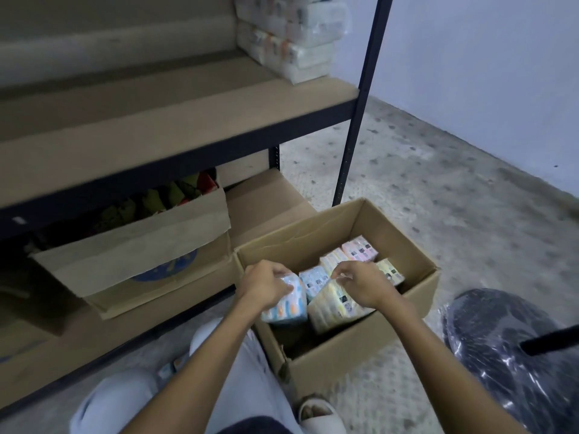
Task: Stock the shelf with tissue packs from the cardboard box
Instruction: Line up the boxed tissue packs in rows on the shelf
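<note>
Picking step: left hand holds a blue tissue pack, right hand pinches a yellow tissue pack in the cardboard box; next, lift both to the shelf.

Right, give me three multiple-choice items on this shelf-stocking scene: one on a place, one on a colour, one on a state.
1. Where is the stack of white wrapped tissue packs?
A. right end of the tan shelf board
B. on the floor
C. inside the open brown cardboard box

2. The pack farthest back in the box is mostly:
A. green
B. pink
C. black

3. The left hand is:
A. empty
B. on the shelf
C. gripping a blue-patterned tissue pack

Answers: 1 A, the stack sits by the dark upright; 2 B, its wrapper is pink; 3 C, fingers wrap the pack.
</note>
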Tool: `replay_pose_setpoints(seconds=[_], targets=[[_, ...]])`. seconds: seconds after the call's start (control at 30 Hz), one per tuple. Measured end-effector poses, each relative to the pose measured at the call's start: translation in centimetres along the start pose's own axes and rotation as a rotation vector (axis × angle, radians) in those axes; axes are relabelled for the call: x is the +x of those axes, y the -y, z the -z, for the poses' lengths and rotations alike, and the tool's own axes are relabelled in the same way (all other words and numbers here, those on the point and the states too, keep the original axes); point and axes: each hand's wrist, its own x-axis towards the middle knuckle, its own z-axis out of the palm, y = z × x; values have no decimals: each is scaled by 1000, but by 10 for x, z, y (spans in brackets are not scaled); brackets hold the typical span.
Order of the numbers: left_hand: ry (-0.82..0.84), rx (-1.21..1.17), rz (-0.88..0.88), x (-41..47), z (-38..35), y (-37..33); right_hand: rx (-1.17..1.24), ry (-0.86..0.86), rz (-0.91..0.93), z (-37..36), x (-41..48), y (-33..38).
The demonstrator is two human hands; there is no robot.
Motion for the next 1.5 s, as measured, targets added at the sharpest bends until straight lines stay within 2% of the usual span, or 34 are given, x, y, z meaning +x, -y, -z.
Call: replay_pose_setpoints(seconds=[0.2,0.3,0.4,0.53,0.7,0.9,1.13,1.33,1.5], targets=[[-56,-78,-121,-28,41,-11,-24,-127,78,44,-29,20],[-100,-149,-170,-44,68,-17,14,-242,146,64,-42,31],[-122,-260,-224,-63,100,-27,70,-402,230,83,-57,47],[-238,-365,-352,-92,145,-43,185,-641,324,107,-78,71],[-296,-492,-501,-122,200,-55,301,-951,375,135,-99,105],[-471,-617,-678,-137,249,-56,486,-1166,539,173,-99,141],[-669,-678,-843,-119,299,-29,728,-1208,711,189,-63,186],[-734,-603,-818,-85,327,24,853,-1083,734,165,-5,216],[-762,-458,-793,-65,327,49,803,-1010,742,131,29,234]])
